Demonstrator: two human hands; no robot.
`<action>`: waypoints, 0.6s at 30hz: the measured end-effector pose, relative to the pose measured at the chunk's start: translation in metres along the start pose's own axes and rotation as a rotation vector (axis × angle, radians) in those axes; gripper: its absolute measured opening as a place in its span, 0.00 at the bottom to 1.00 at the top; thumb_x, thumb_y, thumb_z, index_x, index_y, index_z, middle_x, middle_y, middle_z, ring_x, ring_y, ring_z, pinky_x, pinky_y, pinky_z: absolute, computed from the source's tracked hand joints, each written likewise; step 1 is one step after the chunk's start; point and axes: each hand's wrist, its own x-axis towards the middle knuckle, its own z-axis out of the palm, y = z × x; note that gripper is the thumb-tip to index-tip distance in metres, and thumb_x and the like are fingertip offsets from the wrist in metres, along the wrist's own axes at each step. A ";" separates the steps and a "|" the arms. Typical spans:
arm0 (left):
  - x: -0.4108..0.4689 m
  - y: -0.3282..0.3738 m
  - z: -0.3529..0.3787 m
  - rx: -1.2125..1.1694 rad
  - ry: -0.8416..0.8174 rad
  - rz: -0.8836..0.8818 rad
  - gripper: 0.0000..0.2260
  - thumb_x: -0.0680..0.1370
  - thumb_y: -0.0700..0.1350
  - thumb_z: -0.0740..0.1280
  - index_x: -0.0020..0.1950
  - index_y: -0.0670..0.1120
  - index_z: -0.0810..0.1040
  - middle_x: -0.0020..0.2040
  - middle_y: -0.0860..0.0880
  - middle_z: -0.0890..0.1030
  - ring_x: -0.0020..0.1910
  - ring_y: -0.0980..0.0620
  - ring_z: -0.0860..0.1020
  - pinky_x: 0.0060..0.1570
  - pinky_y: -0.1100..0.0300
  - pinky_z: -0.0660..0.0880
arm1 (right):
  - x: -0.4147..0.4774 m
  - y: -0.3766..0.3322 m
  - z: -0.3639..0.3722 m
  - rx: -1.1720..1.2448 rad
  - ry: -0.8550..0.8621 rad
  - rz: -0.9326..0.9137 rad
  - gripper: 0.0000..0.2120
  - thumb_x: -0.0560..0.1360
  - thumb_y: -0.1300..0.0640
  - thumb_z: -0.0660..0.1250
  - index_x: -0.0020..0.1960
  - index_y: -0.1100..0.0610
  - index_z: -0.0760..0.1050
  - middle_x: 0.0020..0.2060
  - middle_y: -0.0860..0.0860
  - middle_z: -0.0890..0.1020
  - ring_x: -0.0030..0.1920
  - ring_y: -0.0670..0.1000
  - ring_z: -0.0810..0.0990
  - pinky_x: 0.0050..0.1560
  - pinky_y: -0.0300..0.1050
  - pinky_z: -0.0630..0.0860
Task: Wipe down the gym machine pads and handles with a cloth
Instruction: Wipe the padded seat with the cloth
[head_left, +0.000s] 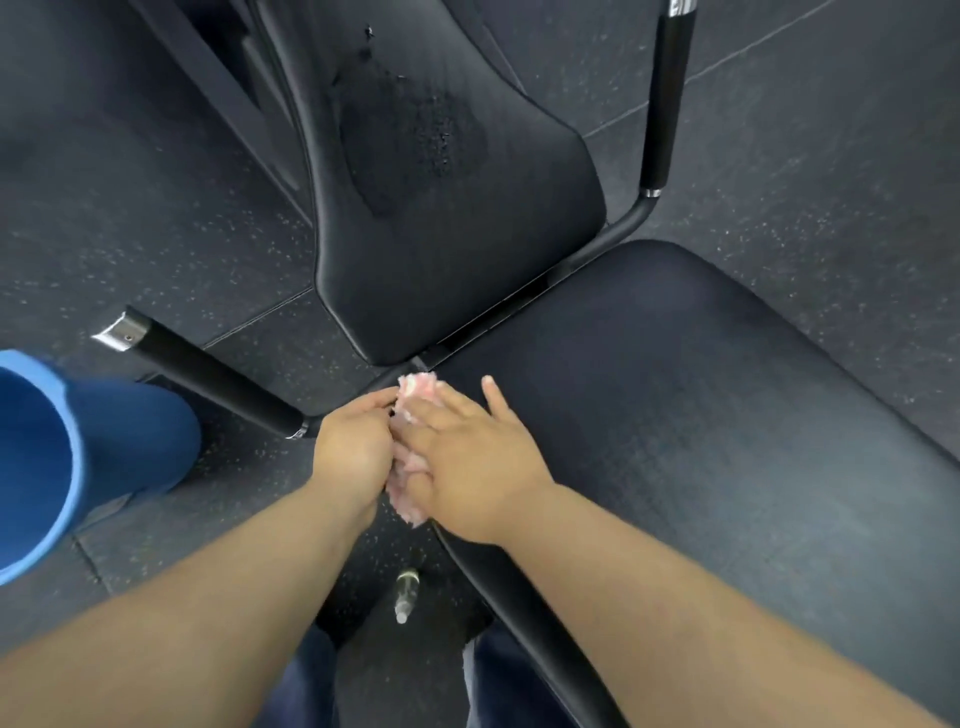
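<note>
As the pink cloth (418, 388) lay at the seat pad (675, 415) corner, the left hand (353, 447) gripped it; the right hand (467, 460) pressed it, fingers straight.

A gym: speckled rubber floor tiles (779, 156), black padded seat (701, 389) and backrest (441, 208), foam-gripped handles (667, 104).

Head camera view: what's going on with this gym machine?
A person is bent over the machine, working a pink cloth at the corner of the seat pad nearest the back pad. The left hand grips the cloth and the right hand lies over it, fingers mostly straight. The back pad shows a wet patch. A blue bucket stands on the floor nearby.
</note>
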 end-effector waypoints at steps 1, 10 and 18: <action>0.000 -0.001 0.000 -0.002 0.002 -0.006 0.18 0.78 0.34 0.58 0.53 0.51 0.83 0.49 0.45 0.86 0.49 0.45 0.84 0.54 0.49 0.80 | 0.003 0.016 -0.006 -0.032 0.000 -0.012 0.26 0.80 0.44 0.56 0.78 0.43 0.58 0.80 0.42 0.55 0.80 0.48 0.45 0.75 0.61 0.33; 0.003 0.002 0.000 0.056 0.042 0.037 0.17 0.77 0.37 0.60 0.45 0.56 0.83 0.52 0.50 0.85 0.54 0.50 0.82 0.62 0.49 0.76 | 0.019 0.095 -0.033 -0.129 0.286 0.439 0.24 0.80 0.46 0.48 0.74 0.51 0.65 0.78 0.49 0.59 0.78 0.52 0.50 0.76 0.63 0.43; 0.003 0.012 0.000 0.185 0.082 0.093 0.15 0.77 0.40 0.62 0.43 0.53 0.86 0.47 0.47 0.86 0.49 0.48 0.82 0.58 0.50 0.78 | 0.023 0.049 -0.027 -0.068 0.068 -0.023 0.19 0.76 0.43 0.58 0.65 0.39 0.73 0.70 0.45 0.71 0.75 0.49 0.61 0.73 0.68 0.40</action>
